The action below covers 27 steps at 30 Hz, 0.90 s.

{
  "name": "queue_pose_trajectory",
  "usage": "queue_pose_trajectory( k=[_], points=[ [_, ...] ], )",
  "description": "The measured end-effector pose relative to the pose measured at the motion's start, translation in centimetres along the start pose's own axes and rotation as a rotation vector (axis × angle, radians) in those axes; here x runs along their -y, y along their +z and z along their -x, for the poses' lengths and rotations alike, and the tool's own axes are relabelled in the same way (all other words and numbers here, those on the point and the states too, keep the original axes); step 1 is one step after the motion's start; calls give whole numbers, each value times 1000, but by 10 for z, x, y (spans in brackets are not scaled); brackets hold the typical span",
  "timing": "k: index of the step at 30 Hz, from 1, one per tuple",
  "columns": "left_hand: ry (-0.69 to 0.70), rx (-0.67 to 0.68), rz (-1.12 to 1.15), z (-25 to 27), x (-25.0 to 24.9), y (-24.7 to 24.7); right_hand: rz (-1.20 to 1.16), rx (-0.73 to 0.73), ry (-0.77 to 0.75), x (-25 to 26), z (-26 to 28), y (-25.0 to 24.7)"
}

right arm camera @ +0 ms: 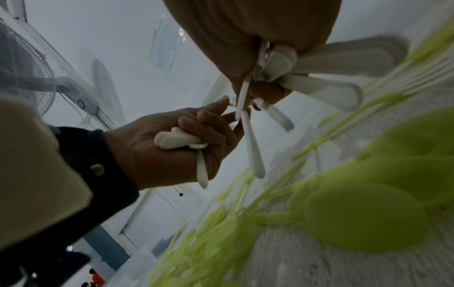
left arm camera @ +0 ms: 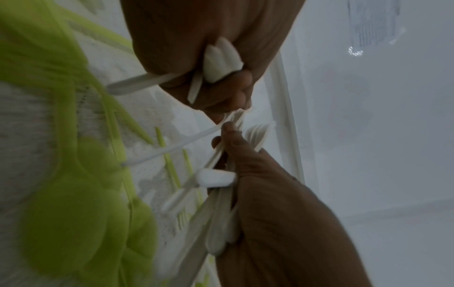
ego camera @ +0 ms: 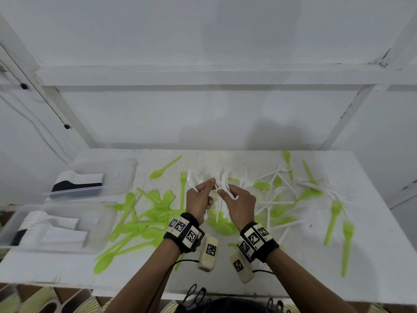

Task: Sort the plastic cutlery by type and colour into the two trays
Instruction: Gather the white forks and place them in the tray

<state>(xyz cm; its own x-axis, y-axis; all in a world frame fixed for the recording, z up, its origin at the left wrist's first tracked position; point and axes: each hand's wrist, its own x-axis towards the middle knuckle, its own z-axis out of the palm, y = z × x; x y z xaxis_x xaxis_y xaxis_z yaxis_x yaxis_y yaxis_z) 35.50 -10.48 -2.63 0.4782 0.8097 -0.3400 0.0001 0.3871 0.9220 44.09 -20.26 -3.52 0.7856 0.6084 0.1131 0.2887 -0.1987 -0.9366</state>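
Both hands are raised above the middle of the white, faintly speckled bench (ego camera: 372, 222), each gripping a bundle of thin white plastic cutlery. The left hand (ego camera: 198, 203) has its fingers (right arm camera: 196, 124) curled round several flat, round-ended handles (right arm camera: 176, 140), with the working ends fanning up and away from the person; its thumb and forefinger reach toward the other bundle. The right hand (ego camera: 240, 205) clenches a bunch of white forks (ego camera: 222, 184), tines pointing up and away, long axes running roughly from the person toward the far wall. In the right wrist view the smooth tapered handles (right arm camera: 255, 153) splay out below that fist in several directions.

Under and around the hands lies loose cutlery. Translucent lime-green spoons (ego camera: 135, 224) with broad oval bowls are piled to the left and centre, mostly lying on a slant. White forks (ego camera: 293, 188) criss-cross to the right, mixed with green ones. Two green forks (ego camera: 334, 220) lie near the right edge, tines pointing away.

At the left edge sit two clear, rectangular plastic trays, one behind the other: the far tray (ego camera: 126, 177) and the near tray (ego camera: 13, 224), each holding white pieces and something dark, too blurred to tell apart.
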Motion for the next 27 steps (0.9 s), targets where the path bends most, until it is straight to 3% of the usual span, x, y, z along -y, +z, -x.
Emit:
queue_pose_trajectory(
  k=[4, 7, 10, 15, 20, 27],
  points=[
    [62, 91, -251, 5, -1, 6, -83, 38, -25, -1, 2, 2],
    [124, 125, -348, 6, 0, 9, -18, 65, -71, -4, -2, 0],
    [121, 143, -297, 3, 2, 6, 99, 104, -132, -11, -7, -1],
    [126, 190, -293, -2, -5, 1, 51, 144, -119, -14, -7, 3],
    [95, 240, -472, -4, -9, 4, 108, 110, -167, -18, -1, 3],
    [26, 358, -388, 2, -5, -3, 82, 159, -59, -22, 0, -4]
  ],
)
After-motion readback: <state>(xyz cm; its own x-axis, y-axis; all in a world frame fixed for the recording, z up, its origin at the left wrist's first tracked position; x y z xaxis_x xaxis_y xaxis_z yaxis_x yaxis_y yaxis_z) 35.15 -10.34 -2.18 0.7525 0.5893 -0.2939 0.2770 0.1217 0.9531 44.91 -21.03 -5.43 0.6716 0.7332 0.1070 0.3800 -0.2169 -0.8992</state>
